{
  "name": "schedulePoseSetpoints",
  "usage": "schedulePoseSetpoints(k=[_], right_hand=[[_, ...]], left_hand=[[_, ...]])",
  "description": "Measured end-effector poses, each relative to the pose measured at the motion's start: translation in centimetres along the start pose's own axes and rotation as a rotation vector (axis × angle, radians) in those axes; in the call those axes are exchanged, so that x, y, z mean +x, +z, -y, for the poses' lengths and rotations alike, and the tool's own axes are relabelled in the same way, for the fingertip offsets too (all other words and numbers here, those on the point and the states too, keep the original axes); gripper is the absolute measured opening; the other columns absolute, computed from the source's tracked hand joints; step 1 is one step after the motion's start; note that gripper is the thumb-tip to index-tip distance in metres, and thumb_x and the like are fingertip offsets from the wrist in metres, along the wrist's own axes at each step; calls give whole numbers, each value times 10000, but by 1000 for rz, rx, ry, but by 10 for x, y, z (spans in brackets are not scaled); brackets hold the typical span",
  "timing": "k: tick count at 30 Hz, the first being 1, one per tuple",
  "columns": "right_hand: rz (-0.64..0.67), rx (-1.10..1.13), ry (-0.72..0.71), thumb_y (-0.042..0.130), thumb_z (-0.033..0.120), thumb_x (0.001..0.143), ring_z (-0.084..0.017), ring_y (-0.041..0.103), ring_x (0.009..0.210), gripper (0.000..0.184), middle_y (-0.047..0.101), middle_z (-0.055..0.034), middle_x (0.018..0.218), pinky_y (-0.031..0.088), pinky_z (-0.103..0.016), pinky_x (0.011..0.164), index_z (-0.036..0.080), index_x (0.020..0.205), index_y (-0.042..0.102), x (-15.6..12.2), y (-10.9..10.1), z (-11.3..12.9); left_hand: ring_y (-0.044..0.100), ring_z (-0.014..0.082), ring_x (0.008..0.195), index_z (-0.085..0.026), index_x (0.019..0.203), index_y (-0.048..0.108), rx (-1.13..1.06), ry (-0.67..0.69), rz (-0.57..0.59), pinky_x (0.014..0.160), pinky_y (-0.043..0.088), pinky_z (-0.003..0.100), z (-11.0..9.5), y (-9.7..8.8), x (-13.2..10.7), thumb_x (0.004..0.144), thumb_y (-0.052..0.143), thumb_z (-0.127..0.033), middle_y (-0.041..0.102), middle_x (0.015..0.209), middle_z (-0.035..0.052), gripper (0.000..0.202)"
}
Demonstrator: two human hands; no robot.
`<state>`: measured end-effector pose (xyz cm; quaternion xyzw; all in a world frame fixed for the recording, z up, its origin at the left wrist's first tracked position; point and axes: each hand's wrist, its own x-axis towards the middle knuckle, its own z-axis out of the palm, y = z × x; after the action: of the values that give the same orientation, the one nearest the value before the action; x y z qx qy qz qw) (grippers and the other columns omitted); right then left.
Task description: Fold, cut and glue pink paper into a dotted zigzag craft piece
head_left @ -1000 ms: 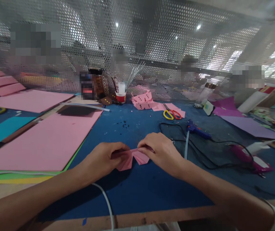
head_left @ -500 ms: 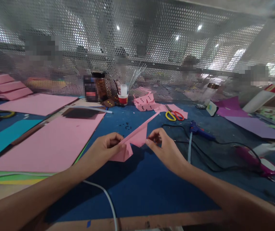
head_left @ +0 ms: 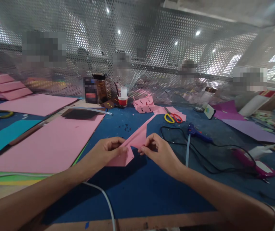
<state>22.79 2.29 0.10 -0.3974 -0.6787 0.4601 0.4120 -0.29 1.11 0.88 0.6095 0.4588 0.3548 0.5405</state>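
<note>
Fingers of both hands are closed on folded pink paper (head_left: 139, 136): the left hand (head_left: 106, 152) grips its left part between thumb and fingers, and the right hand (head_left: 160, 153) pinches its lower right edge. The paper is held above the middle of a blue worktop (head_left: 137, 199), tilted, with a narrow tip pointing far and right and a notch between the hands. Should the hands pull unevenly, the notch could tear; too tight a pinch might leave a stray crease, and a loose left grip could let the folds open.

Nearest, a white cable (head_left: 107, 196) hangs over the worktop's edge. To the left lies a large pink sheet (head_left: 48, 146). To the right, a blue glue gun (head_left: 198, 133) trails a looping black cord (head_left: 197, 157); a wide rightward swing of the right hand could snag it and drag the gun. Farther off are small black bits (head_left: 127, 128), scissors (head_left: 173, 118) with yellow and red handles, dotted pink paper pieces (head_left: 143, 105) and, farthest, a perforated metal screen (head_left: 147, 41).
</note>
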Motion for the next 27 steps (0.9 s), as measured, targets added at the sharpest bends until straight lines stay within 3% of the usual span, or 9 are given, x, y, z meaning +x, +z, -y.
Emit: schedulePoseSetpoints(k=[7,10,18,27], right_hand=[[-6,-154,-136,639,211,899,-152,702,838,66,695,5,878,549,-292,798,212,942,588,-1,-2,-2],[-2,-228,-191,634,186,895,-146,680,870,104,706,1,939,531,-281,822,214,995,644,-2,-3,1],[15,-276,-188,658,196,883,-150,666,840,60,715,5,921,523,-281,805,217,935,681,-3,-1,7],[11,-283,-206,665,181,882,-144,652,820,41,705,6,897,513,-267,786,212,899,686,-1,-1,5]], left_hand=[[449,89,601,-169,895,695,-75,-44,-20,532,310,185,-2,2,1,821,721,-480,578,714,-27,321],[456,91,608,-174,898,691,-81,-43,-16,542,317,186,-3,2,0,806,737,-453,581,720,-31,298],[471,104,613,-192,908,680,-88,-61,0,558,335,197,2,2,0,807,721,-389,591,743,-35,225],[527,138,689,-176,887,684,-43,-44,-10,614,385,219,0,2,-2,838,690,-450,636,810,7,278]])
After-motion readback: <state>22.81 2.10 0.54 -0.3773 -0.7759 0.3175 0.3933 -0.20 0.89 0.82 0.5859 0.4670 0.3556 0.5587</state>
